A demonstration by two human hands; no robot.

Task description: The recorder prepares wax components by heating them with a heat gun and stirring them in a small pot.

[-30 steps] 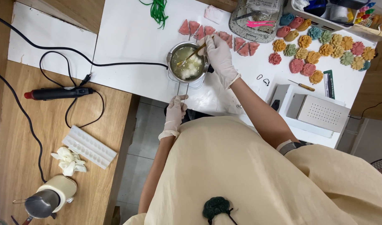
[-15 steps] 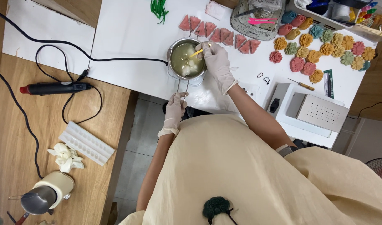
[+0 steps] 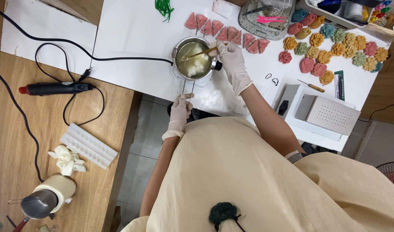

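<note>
This looks like a small craft workshop for moulded wax or soap pieces. On the white table point(image 3: 132, 38) across the top of the frame stand a small metal melting pot point(image 3: 194, 58) of pale lumps, a row of pink wedge-shaped pieces point(image 3: 222, 31) and, at upper right, many flower-shaped pieces point(image 3: 334, 51) in several colours. On the wooden table point(image 3: 16, 141) at left lie a black heat tool point(image 3: 55, 88) with its cord, a white mould tray point(image 3: 88, 145) and a small metal jug point(image 3: 37, 205).
</note>
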